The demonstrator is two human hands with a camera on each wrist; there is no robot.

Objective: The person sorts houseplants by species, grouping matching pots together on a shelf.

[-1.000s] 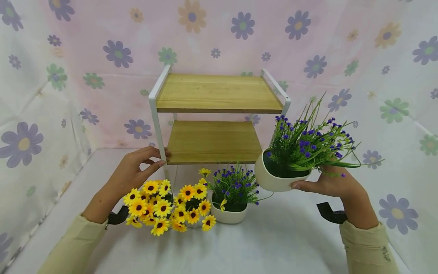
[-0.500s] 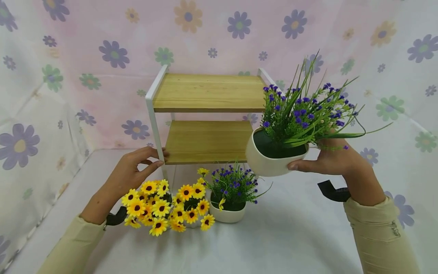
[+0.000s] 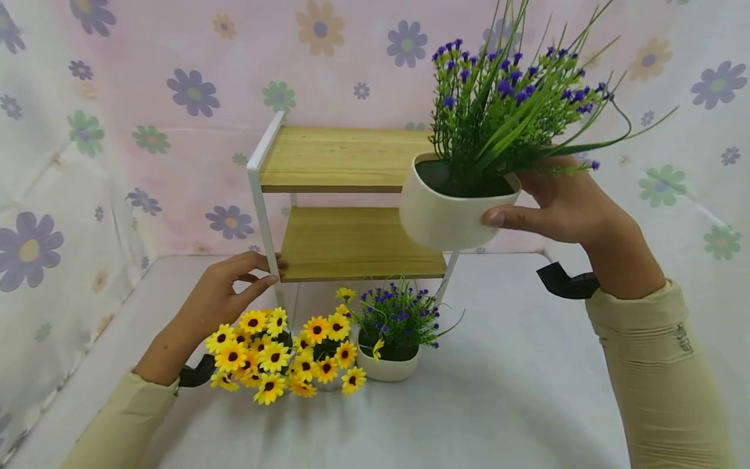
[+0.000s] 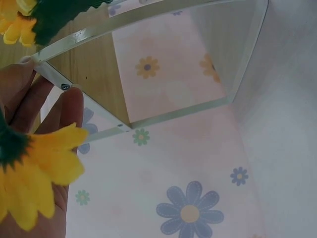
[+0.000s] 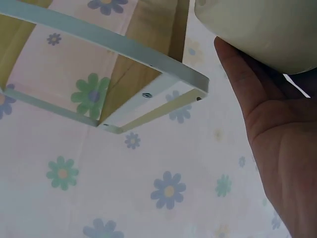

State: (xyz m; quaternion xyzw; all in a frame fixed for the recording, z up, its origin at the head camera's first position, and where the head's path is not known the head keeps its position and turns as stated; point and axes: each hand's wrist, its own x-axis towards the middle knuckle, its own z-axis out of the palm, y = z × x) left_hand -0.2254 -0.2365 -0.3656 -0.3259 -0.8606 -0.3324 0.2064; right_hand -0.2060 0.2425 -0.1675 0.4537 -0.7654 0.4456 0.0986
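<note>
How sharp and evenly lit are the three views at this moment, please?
Head view: soft, even light, faint shadows, wide-angle bending at the edges; the raised pot and shelf are sharp. Left wrist view: the sunflower is close and blurred, the left hand soft. Right wrist view: the right hand looks slightly shaded, no glare.

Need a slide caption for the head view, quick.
Right hand holds a white pot of purple flowers beside the shelf's top tier; left hand grips its leg.

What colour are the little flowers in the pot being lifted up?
Purple, among green grassy leaves, in the white pot. The head view shows them best.
</note>
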